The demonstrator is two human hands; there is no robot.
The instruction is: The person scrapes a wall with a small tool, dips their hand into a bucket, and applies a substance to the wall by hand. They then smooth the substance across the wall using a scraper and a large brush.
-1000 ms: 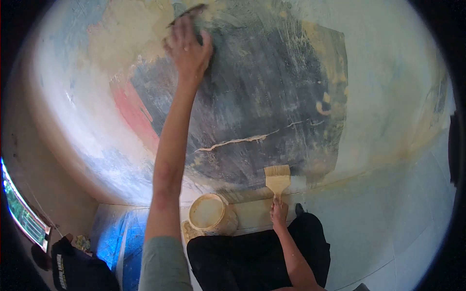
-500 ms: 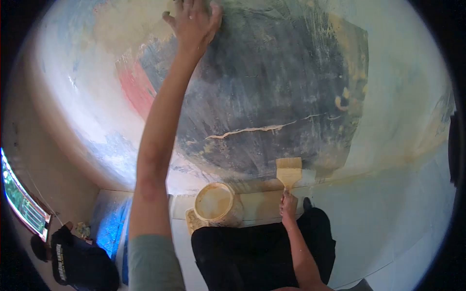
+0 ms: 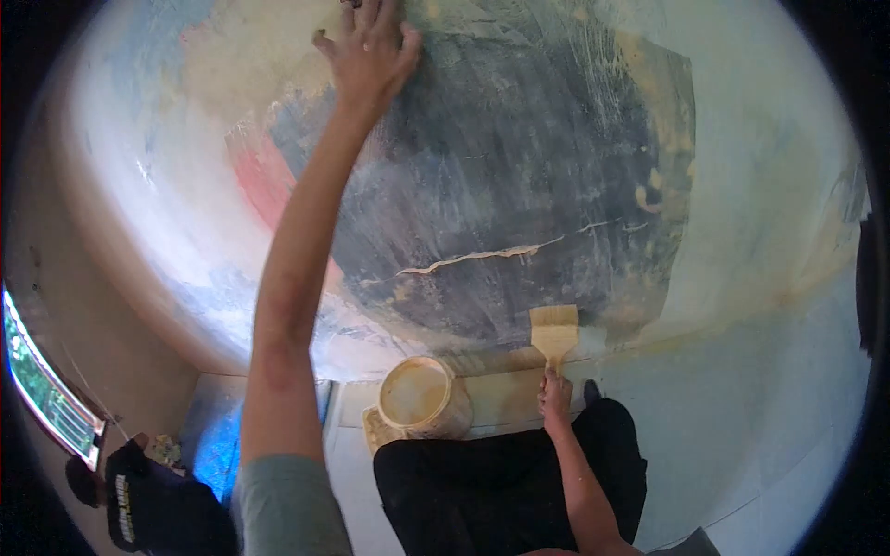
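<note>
My left hand (image 3: 367, 57) reaches up at the top of the view, fingers spread against the painted wall (image 3: 501, 157). Its fingertips are partly cut off by the frame's edge. A wide flat paintbrush (image 3: 555, 329) is gripped by its handle in my right hand (image 3: 554, 398), bristles pointing up near the wall's lower part. Dark grey paint covers the wall's middle, with a pale jagged crack (image 3: 482, 255) running across it. Left of the brush stands a round bucket (image 3: 414, 391) of cloudy, yellowish liquid, its rim stained.
Beside the bucket lies a flat yellowish piece (image 3: 377, 429), partly hidden. Blue sheeting (image 3: 215, 463) covers the floor at left. A person in a black shirt (image 3: 162, 500) is at lower left, below a barred window (image 3: 46, 385). My black-clothed legs (image 3: 501, 491) are close to the bucket.
The whole view has shifted slightly, with the bucket and brush appearing a little lower and further right. Both hands keep nearly the same pose; the brush stays in my right hand.
</note>
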